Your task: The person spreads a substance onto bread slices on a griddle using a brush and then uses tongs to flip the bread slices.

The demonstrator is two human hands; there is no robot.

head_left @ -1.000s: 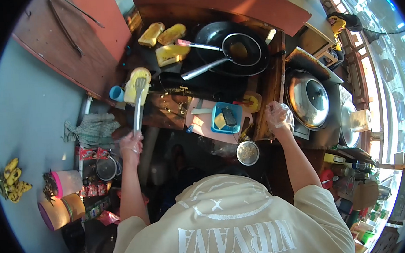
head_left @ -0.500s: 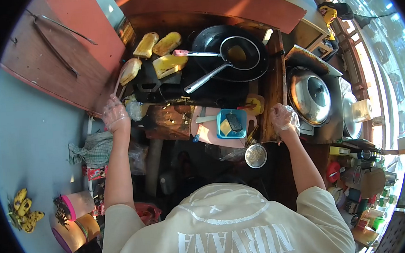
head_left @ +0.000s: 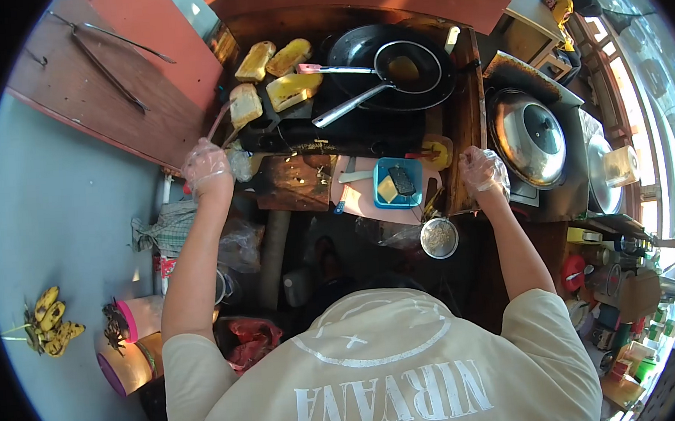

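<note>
My left hand (head_left: 207, 166), in a clear plastic glove, is closed around tongs (head_left: 220, 122). Their far end meets a bread slice (head_left: 246, 105) at the grill's left side. Beside it lie three more browned slices: one upper left (head_left: 255, 62), one at the top (head_left: 288, 57) and one (head_left: 294, 91) nearer the pans. My right hand (head_left: 483, 172), also gloved, is closed on the wooden edge (head_left: 469, 127) right of the stove. A small pan (head_left: 408, 69) with brownish liquid rests inside a black wok (head_left: 349, 47).
Nearer my body are a wooden board (head_left: 295, 184), a pink board (head_left: 367, 202) with a knife, a blue container (head_left: 396, 183) and a strainer (head_left: 439, 238). A lidded pot (head_left: 532, 136) stands at right. Bananas (head_left: 51, 324) lie far left. Someone in dark and yellow (head_left: 563, 19) is at upper right.
The bread slice at the tongs has turned and now lies flatter, closer to the others. My left hand has moved slightly toward the grill. The whole view has shifted a little.
</note>
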